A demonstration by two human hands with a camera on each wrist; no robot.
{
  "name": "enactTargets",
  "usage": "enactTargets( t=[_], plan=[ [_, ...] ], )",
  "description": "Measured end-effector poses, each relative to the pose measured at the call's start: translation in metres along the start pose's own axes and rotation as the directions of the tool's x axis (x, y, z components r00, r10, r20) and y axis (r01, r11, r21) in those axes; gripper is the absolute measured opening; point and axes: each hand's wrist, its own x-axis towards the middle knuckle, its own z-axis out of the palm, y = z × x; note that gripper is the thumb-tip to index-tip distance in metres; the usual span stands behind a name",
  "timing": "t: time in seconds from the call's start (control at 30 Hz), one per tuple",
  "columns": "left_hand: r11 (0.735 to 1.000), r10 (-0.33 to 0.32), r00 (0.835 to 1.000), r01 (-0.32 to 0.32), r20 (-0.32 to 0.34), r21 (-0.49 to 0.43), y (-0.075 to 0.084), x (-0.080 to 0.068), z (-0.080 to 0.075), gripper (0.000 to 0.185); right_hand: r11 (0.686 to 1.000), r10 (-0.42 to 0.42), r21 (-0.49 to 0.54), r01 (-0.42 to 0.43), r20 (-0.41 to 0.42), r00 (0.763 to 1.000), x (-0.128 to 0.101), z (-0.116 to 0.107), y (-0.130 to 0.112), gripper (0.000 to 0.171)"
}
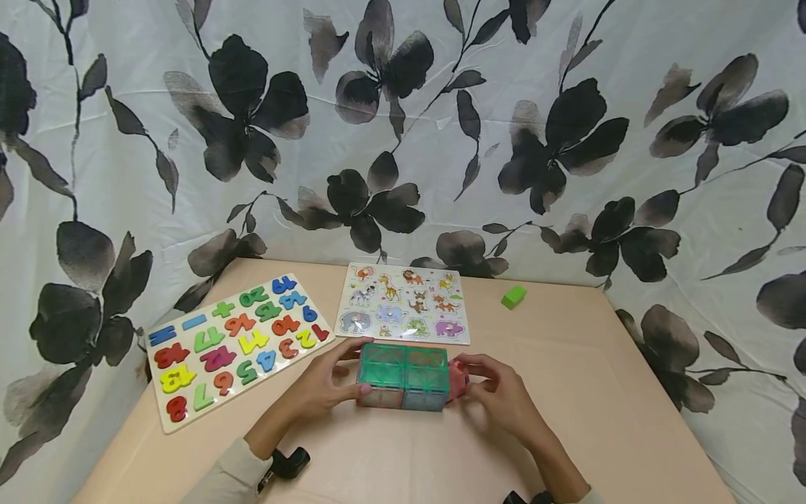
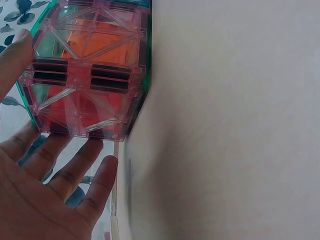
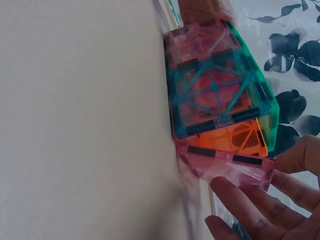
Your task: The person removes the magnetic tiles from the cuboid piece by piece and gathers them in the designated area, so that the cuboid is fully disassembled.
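A box of see-through magnetic tiles (image 1: 403, 374) lies on the table, with green tiles on top and pink and blue ones along its near side. Orange pieces (image 3: 232, 137) show inside it. My left hand (image 1: 324, 381) holds the box's left end, thumb at the near corner and fingers toward the far side. At the right end, a pink magnetic tile (image 3: 227, 167) leans outward, leaving a gap beside the blue tile (image 3: 215, 92). My right hand (image 1: 500, 392) pinches that pink tile between thumb and fingers.
A number puzzle board (image 1: 233, 378) lies to the left, its coloured number pieces on it. Behind the box is an animal puzzle board (image 1: 403, 301). A small green block (image 1: 513, 297) sits at the back right. A flowered cloth (image 1: 441, 140) hangs behind the table.
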Motion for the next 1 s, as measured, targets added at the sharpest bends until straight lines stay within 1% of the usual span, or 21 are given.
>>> enactTargets(
  t=[0.13,0.23,0.37,0.47,0.67,0.8,0.9,1.0],
  plan=[
    [1.0,-0.002,1.0,0.002,-0.003,0.007,0.0,-0.001,-0.001,0.076,1.0,0.016,-0.026,-0.016,-0.009,1.0,-0.001,-0.003,0.003,0.043],
    [1.0,-0.007,1.0,0.007,-0.003,0.005,0.0,-0.001,-0.001,0.076,0.999,0.046,-0.028,-0.047,-0.015,0.999,-0.002,-0.007,0.005,0.046],
    [1.0,0.004,1.0,-0.004,0.002,-0.001,-0.001,-0.001,-0.001,0.075,0.995,0.101,0.017,-0.1,-0.027,0.995,-0.001,-0.015,0.006,0.047],
    [1.0,0.018,1.0,-0.018,0.001,-0.001,-0.001,0.0,-0.001,0.075,0.993,0.108,0.054,-0.105,-0.049,0.993,0.003,-0.025,0.006,0.046],
    [1.0,0.018,1.0,-0.018,0.0,-0.011,-0.001,-0.001,-0.001,0.075,0.993,0.1,0.071,-0.093,-0.099,0.99,0.017,-0.05,0.012,0.047],
    [1.0,0.016,1.0,-0.016,0.003,-0.018,-0.002,-0.001,0.0,0.076,0.993,0.093,0.09,-0.081,-0.133,0.987,0.032,-0.067,0.021,0.048],
    [1.0,0.018,1.0,-0.018,0.004,-0.018,-0.002,-0.001,0.0,0.076,0.992,0.086,0.1,-0.071,-0.152,0.985,0.043,-0.077,0.029,0.048],
    [1.0,0.016,1.0,-0.016,0.005,-0.021,-0.003,-0.001,0.0,0.075,0.993,0.095,0.081,-0.082,-0.162,0.982,0.054,-0.083,0.037,0.049]
  ],
)
